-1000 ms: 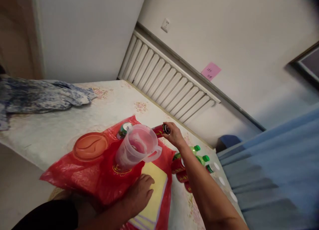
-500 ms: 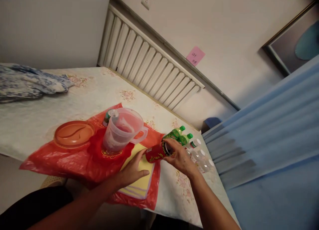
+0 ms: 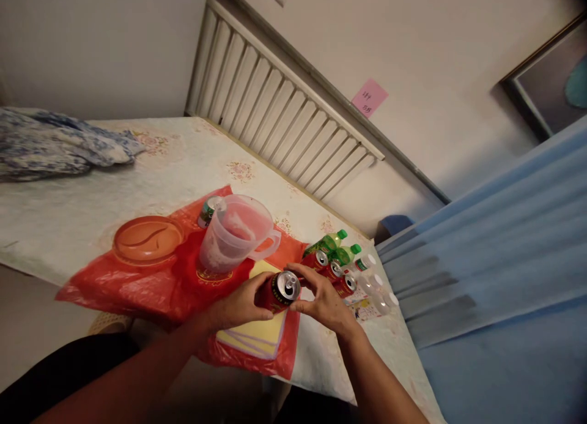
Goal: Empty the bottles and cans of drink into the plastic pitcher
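A red drink can (image 3: 271,298) is upright over the yellow cloth or paper (image 3: 257,335), its silver top turned up and its tab opening showing. My left hand (image 3: 238,301) grips it from the left, thumb at the front. From the right, my right hand (image 3: 323,298) curves round it with thumb and fingertips at its top edge. Just left of the can stands a clear plastic jug (image 3: 220,243), its handle pointing my way. Three more red cans (image 3: 334,271) stand together beyond my right hand.
Red plastic sheeting (image 3: 110,289) carries an orange lid (image 3: 147,240) and a green can (image 3: 208,211). Green-capped bottles (image 3: 346,252) and several clear bottles (image 3: 369,283) line the right side. A patterned cloth (image 3: 64,145) lies far left; a blue curtain (image 3: 495,259) hangs right.
The red can has gone from tilted to upright, its top now facing me. My left hand has closed on it. The other red cans, hidden before behind my right hand, now show.
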A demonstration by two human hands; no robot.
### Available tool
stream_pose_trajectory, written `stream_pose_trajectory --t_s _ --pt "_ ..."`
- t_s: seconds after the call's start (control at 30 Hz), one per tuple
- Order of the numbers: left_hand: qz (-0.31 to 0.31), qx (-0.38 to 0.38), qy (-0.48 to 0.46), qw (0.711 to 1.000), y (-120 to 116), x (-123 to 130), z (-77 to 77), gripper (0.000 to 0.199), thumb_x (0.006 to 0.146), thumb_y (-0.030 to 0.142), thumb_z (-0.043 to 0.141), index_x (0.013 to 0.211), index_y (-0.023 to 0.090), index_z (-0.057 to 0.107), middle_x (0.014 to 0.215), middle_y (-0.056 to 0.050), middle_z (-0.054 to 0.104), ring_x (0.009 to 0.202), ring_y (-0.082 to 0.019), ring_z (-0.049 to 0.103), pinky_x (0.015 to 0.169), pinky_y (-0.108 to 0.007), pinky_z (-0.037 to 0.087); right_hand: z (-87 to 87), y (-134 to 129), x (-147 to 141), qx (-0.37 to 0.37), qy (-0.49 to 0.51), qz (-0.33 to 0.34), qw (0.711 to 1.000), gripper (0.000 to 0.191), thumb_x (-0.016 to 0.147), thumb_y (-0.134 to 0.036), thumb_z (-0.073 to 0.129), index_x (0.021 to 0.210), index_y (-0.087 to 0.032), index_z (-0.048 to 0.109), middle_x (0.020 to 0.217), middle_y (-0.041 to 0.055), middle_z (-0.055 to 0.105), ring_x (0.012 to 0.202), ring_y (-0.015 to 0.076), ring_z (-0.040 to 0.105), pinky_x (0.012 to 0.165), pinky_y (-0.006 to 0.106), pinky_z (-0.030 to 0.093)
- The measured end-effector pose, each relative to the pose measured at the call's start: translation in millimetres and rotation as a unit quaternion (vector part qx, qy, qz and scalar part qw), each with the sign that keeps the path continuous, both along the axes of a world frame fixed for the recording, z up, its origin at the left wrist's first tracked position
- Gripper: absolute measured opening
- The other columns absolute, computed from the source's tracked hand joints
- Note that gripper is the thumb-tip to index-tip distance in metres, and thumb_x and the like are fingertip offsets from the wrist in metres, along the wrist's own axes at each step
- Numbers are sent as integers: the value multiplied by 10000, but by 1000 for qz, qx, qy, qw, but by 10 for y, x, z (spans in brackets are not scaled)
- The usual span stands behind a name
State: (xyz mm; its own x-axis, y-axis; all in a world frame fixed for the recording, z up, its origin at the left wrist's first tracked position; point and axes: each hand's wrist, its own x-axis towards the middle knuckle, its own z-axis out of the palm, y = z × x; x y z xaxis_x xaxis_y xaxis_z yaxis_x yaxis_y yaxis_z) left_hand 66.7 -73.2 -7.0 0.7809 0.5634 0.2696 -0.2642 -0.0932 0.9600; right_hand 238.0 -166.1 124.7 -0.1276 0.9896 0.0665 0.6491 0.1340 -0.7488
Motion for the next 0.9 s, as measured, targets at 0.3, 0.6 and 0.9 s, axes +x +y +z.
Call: stream_pose_trajectory --t_s 0.3,0.6,0.9 --pt "38 14 -21 999 32 -47 11 708 616 117 713 1279 211 483 1274 -60 589 1211 -265 547 1075 -420 414 -342 19 -194 23 78 -101 992 792 654 -404 871 1352 -195 560 1351 125 604 1241 307 575 1063 448 453" --pt "17 12 -25 999 30 -140 16 730 630 135 722 1319 229 500 1325 -43 603 1246 -276 545 1104 -414 404 -255 138 -90 -5 151 -62 987 766 630 -495 874 1286 -207 601 1255 128 678 1134 304 651 972 447 520" --pt "37 15 45 998 5 -284 27 671 623 185 742 1269 228 565 1249 -49 646 1191 -298 580 1038 -411 465 -538 942 -99 74 226 -127 963 558 892 -677 490 1077 -174 644 1075 127 716 970 230 679 895 403 538"
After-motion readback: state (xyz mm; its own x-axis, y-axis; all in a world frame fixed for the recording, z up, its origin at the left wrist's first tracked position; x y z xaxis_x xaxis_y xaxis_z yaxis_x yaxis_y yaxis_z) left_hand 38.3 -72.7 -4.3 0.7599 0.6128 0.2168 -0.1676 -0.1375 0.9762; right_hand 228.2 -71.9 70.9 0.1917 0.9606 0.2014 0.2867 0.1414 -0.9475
